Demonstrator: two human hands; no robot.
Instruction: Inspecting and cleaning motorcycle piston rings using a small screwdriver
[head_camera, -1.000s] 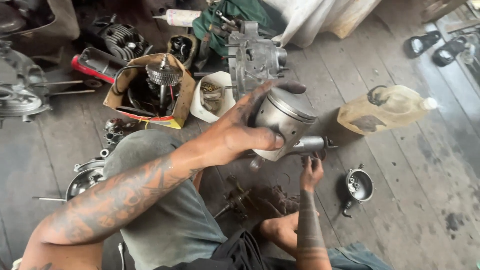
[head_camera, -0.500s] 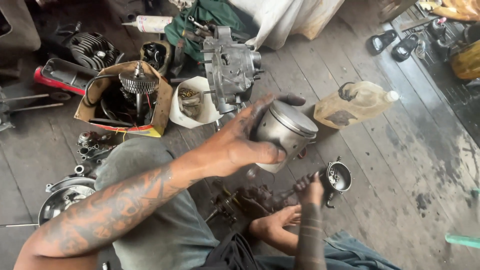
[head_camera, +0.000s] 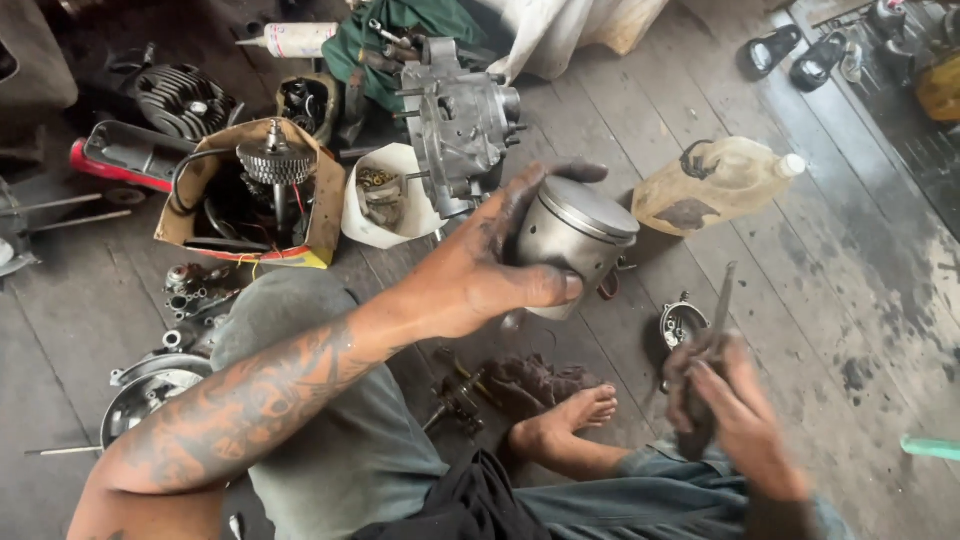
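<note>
The piston (head_camera: 575, 240) sits in my left hand (head_camera: 490, 265), held up over the wooden floor (head_camera: 800, 300) with its flat crown tilted toward the upper right; my greasy fingers wrap its skirt, thumb along the near side and fingertips curling over the top edge. My right hand (head_camera: 725, 400) is lower and to the right, blurred, closed around a thin metal tool (head_camera: 718, 305) that points upward; I cannot tell what kind of tool it is. Behind the piston lies an engine crankcase (head_camera: 460, 125), with a white tub of small parts (head_camera: 380, 195) just beside it and a cardboard box holding a gear (head_camera: 275, 160) farther left. A stained plastic jug (head_camera: 715, 180) lies on its side to the right. My bare foot (head_camera: 575, 415) rests near a dark rag (head_camera: 535, 380).
</note>
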